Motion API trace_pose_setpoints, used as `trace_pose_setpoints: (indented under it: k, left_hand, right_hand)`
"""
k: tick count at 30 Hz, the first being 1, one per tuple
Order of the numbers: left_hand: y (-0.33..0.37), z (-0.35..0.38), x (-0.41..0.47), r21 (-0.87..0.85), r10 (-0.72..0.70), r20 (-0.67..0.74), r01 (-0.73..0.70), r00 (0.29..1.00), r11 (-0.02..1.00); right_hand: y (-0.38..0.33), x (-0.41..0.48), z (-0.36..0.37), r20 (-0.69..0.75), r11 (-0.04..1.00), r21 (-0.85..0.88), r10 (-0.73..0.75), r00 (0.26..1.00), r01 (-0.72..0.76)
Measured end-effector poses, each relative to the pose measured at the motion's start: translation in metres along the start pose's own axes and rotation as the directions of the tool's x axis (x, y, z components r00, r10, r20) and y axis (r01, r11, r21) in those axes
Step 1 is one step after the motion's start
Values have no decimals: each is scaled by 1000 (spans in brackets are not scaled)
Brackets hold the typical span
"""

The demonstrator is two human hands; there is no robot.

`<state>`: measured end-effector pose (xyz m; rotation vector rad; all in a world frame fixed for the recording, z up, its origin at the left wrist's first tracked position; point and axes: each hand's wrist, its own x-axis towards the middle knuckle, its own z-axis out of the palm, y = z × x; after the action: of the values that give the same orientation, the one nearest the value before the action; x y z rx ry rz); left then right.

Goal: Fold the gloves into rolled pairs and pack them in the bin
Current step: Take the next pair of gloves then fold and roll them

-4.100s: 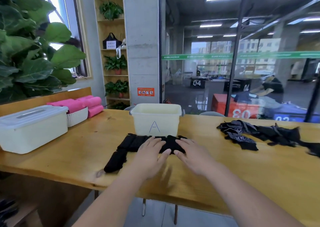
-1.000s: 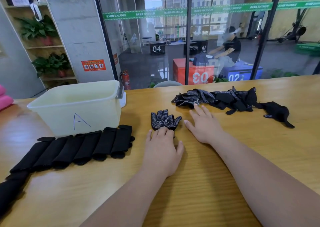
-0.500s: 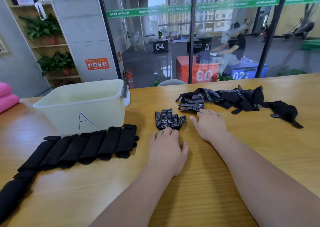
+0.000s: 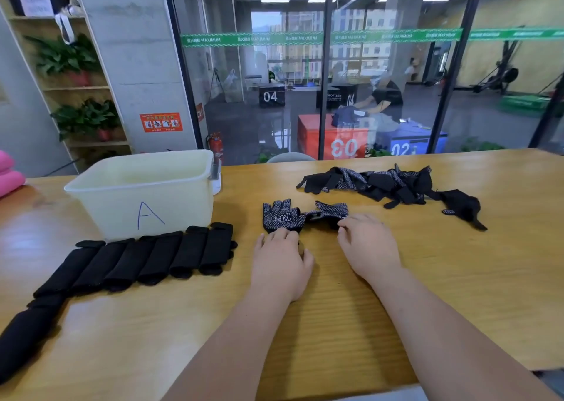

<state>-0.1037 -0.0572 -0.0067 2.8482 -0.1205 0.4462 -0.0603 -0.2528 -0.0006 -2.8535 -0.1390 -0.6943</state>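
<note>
Where hands touch, two gloves lie.

A blue handwritten "A" marks the front wall of the pale yellow plastic bin. A green strip repeats "MAXIMUM". A black box reads "04", a red box "03", and a blue box "02". White characters on the dotted black glove are unreadable.

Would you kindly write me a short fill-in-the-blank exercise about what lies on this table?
The bin bears the letter ____. The rolled pairs lie in a row in front of the ____. The loose glove pile lies to the bin's ____. The left hand rests at the cuff of a flat glove patterned with white ____.
Missing words: A; bin; right; dots.
</note>
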Motion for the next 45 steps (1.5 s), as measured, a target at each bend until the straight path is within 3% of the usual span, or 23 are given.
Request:
trace_pose_setpoints:
  k: [10, 14, 18, 21, 26, 35, 39, 45]
  left_hand:
    - [0, 0, -2, 62, 60, -39, -58, 997, 996]
    - [-2, 5, 2, 4, 174, -36, -174, 984, 985]
    - [-3, 5, 5, -50, 289, 44, -287, 956, 957]
    - [-3, 7, 8, -54, 312, 124, -308, 942, 950]
    - [-1, 6, 15, -57, 320, 193, -315, 927, 947]
    - [-4, 8, 18, -70, 331, 176, -324, 927, 944]
    - [-3, 7, 18, -69, 332, 172, -325, 927, 943]
    - [-3, 7, 17, -70, 329, 179, -322, 927, 944]
  right_hand:
    - [-4, -4, -4, 263, 995, 64, -96, 960, 82]
    - [8, 11, 3, 370, 992, 88, -116, 922, 90]
    - [22, 24, 4, 304, 969, 243, -113, 946, 38]
    - [44, 37, 3, 268, 991, 120, -90, 959, 59]
    - [104, 37, -2, 323, 989, -115, 129, 938, -96]
    - [167, 29, -29, 284, 879, -254, 466, 838, -403]
    - [173, 28, -26, 289, 845, -236, 532, 796, -479]
    - [174, 28, -22, 242, 842, -232, 535, 810, -487]
